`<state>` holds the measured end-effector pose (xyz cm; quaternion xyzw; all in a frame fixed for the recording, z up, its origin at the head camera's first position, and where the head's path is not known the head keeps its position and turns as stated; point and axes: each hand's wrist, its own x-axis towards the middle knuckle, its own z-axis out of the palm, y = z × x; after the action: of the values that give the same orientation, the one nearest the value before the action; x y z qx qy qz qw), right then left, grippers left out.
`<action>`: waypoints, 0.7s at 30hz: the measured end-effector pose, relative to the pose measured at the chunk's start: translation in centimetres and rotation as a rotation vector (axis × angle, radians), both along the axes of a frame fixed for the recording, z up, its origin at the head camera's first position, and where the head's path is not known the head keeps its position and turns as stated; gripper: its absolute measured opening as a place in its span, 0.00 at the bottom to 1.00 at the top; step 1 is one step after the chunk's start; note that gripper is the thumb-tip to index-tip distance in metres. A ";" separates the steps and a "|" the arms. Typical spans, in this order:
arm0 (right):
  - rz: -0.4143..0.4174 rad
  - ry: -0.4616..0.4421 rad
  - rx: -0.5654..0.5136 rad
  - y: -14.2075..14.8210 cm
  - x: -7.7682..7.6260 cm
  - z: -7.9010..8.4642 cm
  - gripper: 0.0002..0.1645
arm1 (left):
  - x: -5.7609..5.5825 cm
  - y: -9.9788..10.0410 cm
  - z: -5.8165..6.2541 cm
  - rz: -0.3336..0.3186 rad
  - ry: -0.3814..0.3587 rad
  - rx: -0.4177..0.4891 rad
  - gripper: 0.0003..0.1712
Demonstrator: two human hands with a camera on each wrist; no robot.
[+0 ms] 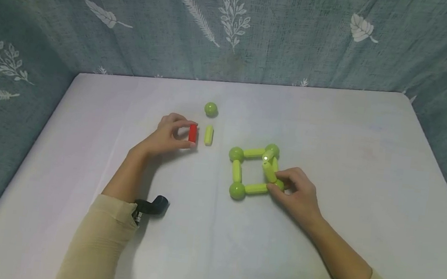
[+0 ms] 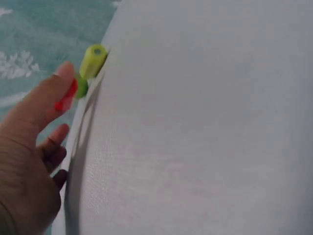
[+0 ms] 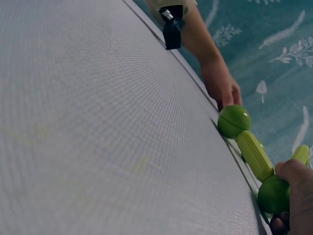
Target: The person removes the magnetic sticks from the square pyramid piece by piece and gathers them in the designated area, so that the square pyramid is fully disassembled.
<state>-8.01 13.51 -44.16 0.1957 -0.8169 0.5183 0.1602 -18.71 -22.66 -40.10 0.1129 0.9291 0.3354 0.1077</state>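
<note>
In the head view my left hand [image 1: 167, 133] pinches a short red rod [image 1: 193, 133] between thumb and fingertips, just left of a loose light green rod [image 1: 209, 135]. A square of green balls and light green rods lies to the right, with a far left ball [image 1: 236, 154] and a near left ball [image 1: 237, 190]. My right hand [image 1: 297, 195] grips the near right corner ball [image 1: 279, 184], thumb and fingers on either side of it. From that ball a light green rod [image 1: 269, 172] rises. Another raised rod [image 1: 268, 155] stands at the far right ball [image 1: 273, 149].
A loose green ball [image 1: 210, 109] sits beyond the loose rod on the white table [image 1: 354, 139]. Patterned teal cloth [image 1: 284, 32] hangs behind the table and at its sides. Each wrist carries a black camera mount [image 1: 153, 205].
</note>
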 end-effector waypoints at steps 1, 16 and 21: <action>0.002 0.002 0.000 0.0 0.0 0.0 0.19 | -0.2 -0.1 -0.2 0.003 -0.007 -0.012 0.35; 0.008 0.030 0.008 0.1 -0.1 -0.2 0.19 | -1.3 -0.7 -0.7 -0.026 -0.056 -0.110 0.41; 0.015 0.036 -0.004 0.1 -0.1 -0.1 0.19 | -0.8 -0.6 -0.9 0.022 0.006 -0.005 0.44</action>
<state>-8.14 13.65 -44.30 0.2106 -0.8114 0.5176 0.1714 -19.49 -23.23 -40.97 0.1031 0.9315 0.3338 0.1015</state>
